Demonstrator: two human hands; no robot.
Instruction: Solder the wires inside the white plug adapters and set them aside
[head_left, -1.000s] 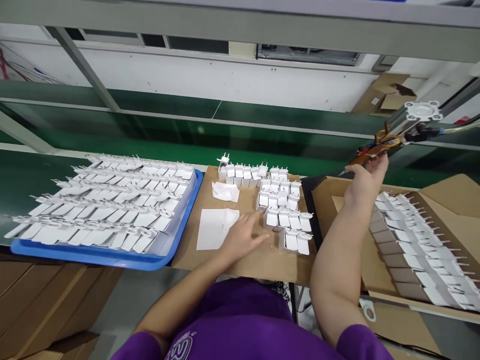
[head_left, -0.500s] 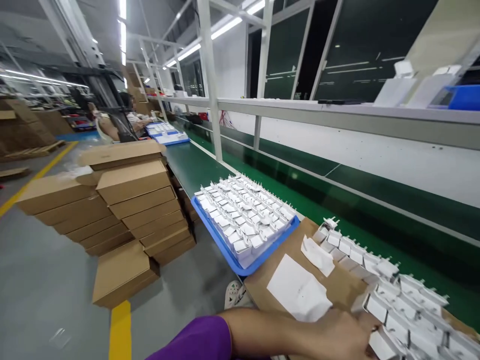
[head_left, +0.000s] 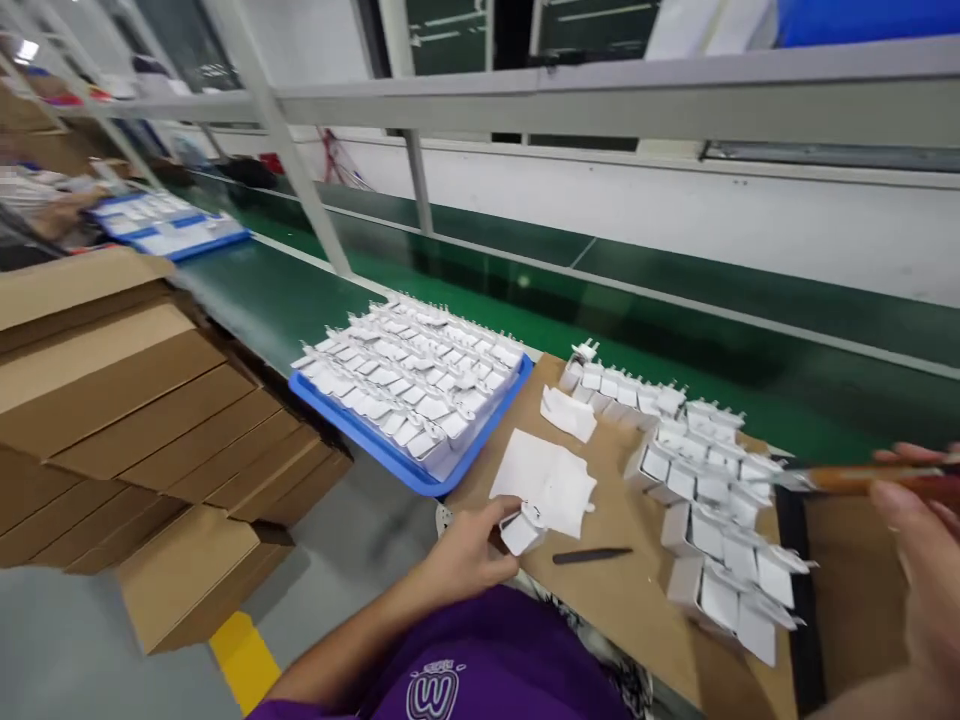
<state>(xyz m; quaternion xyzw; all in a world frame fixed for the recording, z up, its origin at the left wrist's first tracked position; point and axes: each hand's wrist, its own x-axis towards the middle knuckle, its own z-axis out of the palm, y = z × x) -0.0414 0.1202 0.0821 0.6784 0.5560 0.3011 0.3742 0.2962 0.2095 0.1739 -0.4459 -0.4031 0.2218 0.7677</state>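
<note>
At the near edge of the brown board, my left hand [head_left: 466,552] is closed around a white plug adapter housing [head_left: 523,530], whose open side faces up. My right hand [head_left: 919,550], blurred at the right edge, grips a slim tool with an orange-brown handle [head_left: 847,480]; its thin pale tip points left over the housings, and its exact kind is unclear. Several rows of white plug adapter housings [head_left: 724,560] stand beneath it. A white paper sheet [head_left: 536,470] lies beside my left hand, with black tweezers [head_left: 592,555] to the right.
A blue tray [head_left: 367,435] full of similar white adapters sits left of the brown board [head_left: 607,610]. Cardboard boxes [head_left: 142,400] are stacked at the left. A green bench [head_left: 255,300] runs behind, beneath a shelf [head_left: 540,100]. Another person's arm [head_left: 64,212] shows at far left.
The view has swung right and down. My left hand has come away from the rows with an adapter housing, now by the paper. My right hand has come into view with the tool.
</note>
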